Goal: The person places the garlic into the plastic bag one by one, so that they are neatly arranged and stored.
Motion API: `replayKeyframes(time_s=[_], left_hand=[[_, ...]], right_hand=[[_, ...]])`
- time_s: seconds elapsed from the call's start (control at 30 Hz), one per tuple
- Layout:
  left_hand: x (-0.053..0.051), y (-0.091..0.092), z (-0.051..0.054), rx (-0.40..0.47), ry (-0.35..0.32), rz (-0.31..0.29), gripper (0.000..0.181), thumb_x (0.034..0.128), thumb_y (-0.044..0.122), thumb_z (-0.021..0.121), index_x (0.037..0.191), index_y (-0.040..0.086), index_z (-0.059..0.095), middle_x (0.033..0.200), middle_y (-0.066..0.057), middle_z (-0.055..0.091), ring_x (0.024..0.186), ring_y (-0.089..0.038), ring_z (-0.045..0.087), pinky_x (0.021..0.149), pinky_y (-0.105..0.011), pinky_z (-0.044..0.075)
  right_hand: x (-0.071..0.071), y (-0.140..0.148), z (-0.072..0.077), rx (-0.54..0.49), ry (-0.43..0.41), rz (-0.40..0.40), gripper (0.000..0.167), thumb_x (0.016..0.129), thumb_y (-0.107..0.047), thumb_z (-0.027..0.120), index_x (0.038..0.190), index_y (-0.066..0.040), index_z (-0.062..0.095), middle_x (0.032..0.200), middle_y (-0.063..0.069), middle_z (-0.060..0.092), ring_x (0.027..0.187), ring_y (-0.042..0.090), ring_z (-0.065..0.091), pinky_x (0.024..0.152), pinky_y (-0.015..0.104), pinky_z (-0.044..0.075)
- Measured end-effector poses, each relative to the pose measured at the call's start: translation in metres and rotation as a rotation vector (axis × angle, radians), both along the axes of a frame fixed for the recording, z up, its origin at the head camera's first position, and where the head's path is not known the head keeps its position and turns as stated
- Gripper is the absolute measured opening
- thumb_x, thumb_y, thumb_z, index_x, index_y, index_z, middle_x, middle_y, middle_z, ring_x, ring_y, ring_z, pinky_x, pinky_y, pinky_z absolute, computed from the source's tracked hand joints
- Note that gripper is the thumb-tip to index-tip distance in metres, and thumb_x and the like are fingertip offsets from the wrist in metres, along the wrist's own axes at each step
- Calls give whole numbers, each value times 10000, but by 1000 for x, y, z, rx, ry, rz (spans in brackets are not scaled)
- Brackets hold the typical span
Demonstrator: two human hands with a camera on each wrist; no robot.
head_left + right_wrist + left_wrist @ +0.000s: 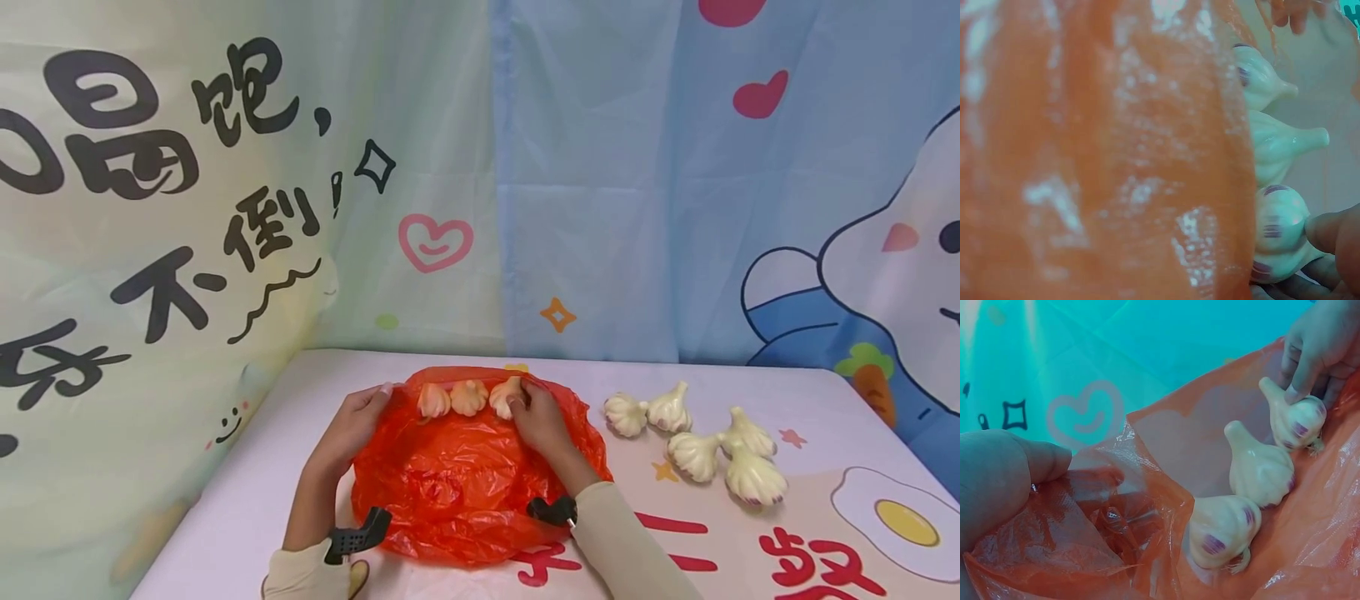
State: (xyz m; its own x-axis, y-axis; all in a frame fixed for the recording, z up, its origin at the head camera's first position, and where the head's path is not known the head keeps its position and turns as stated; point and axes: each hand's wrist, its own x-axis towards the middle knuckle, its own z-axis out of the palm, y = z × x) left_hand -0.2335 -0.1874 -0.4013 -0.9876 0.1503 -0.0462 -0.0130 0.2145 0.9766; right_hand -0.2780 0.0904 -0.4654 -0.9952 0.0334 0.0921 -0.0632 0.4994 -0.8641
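A red plastic bag lies spread on the table, its mouth held open toward the back. My left hand pinches the bag's left edge between thumb and fingers. Three garlic bulbs stand in a row inside the bag near its far edge: a left bulb, a middle bulb and a right bulb. My right hand grips the right bulb, thumb on its near side, as the left wrist view also shows. In the right wrist view, red plastic hides most of the scene.
Several more garlic bulbs lie on the table right of the bag, one pair farther back and a cluster nearer. The tablecloth carries printed figures. A printed curtain hangs behind the table, and another stands at left.
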Motion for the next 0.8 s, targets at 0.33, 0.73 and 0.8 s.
replayKeyframes(time_s=[0.33, 0.73, 0.8], left_hand=[[0, 1, 2, -1, -10, 3, 437, 1032, 406, 444, 1254, 73, 619, 1116, -147, 658, 1000, -413, 626, 800, -442, 563], [-1, 1, 2, 13, -14, -27, 438, 1037, 399, 435, 1224, 50, 623, 1069, -210, 650, 943, -448, 623, 777, -467, 568], [-1, 1, 2, 10, -14, -24, 439, 1036, 401, 435, 1221, 50, 623, 1065, -211, 651, 936, -447, 626, 768, -462, 571]], right_hand=[[8, 1, 8, 43, -5, -14, 559, 992, -205, 577, 1471, -1, 374, 1444, 174, 458, 1272, 355, 473, 989, 500, 435], [29, 14, 31, 67, 270, 42, 487, 963, -62, 587, 1430, -8, 457, 1420, 163, 491, 1306, 317, 456, 1060, 484, 366], [34, 19, 34, 52, 294, 65, 469, 967, -53, 574, 1426, -35, 476, 1411, 140, 506, 1261, 306, 502, 1028, 468, 415]])
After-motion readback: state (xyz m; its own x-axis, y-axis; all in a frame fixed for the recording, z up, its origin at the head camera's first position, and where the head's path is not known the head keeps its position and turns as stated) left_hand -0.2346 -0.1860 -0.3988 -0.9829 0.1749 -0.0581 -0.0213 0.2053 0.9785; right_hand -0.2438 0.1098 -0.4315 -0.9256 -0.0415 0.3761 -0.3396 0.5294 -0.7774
